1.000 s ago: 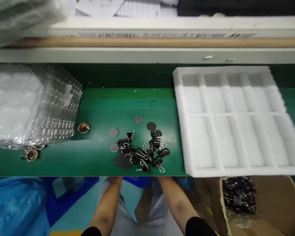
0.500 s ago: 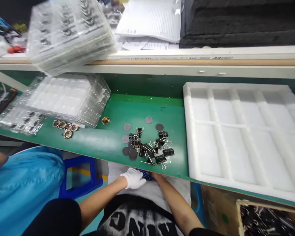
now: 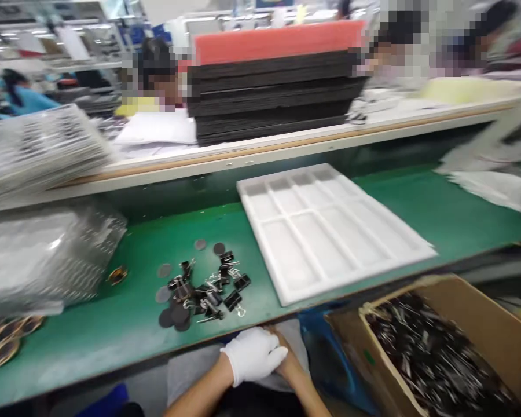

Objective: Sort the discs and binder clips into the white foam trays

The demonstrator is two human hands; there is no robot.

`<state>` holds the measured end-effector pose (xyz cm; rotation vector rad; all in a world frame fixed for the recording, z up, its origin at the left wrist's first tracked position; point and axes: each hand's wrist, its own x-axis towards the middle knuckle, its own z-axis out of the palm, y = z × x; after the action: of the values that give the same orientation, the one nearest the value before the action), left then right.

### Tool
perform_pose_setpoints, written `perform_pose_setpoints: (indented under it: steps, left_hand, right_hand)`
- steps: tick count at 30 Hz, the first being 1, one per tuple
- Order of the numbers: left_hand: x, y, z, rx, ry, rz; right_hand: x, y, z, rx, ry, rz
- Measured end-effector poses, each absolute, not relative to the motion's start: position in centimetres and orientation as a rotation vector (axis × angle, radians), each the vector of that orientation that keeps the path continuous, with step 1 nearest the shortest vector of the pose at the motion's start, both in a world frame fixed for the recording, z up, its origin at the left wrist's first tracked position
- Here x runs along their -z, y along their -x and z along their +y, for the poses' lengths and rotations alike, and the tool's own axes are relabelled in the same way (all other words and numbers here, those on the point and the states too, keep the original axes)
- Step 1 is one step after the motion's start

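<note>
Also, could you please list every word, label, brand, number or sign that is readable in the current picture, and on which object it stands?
Readable text: none.
Paper sheets on the shelf: any print is too blurred to read.
White background panels: too small and blurred.
Green mark on the brown cardboard: no readable letters.
Black clips and white tray: no lettering can be made out.

A plain white glove is worn on the left hand, ending at the wrist. The forearms are uncovered by sleeves. Black clothing and pale grey cloth are seen at the lap.
</note>
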<state>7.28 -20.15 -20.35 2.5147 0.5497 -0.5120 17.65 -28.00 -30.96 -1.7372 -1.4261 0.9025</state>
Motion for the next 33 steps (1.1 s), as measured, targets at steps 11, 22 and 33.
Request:
perform_pose_setpoints:
  steps: [11,22,33]
  left_hand:
    - [18.4,-23.7,-28.3,-0.249,-2.685,-0.358]
    - [25.0,-25.6,-32.0,-0.227,-2.812,-0.191]
    - [22.3,-41.6,-35.6,0.904,-2.661,0.081]
  right_hand:
    - [20.3,-27.5,-50.7,0.250,2.228,-0.845]
    - [26.9,-48.4,-49.7,-0.756,2.711,-0.111]
    - [33.4,-46.3,-49.6,-0.749,2.629,0.630]
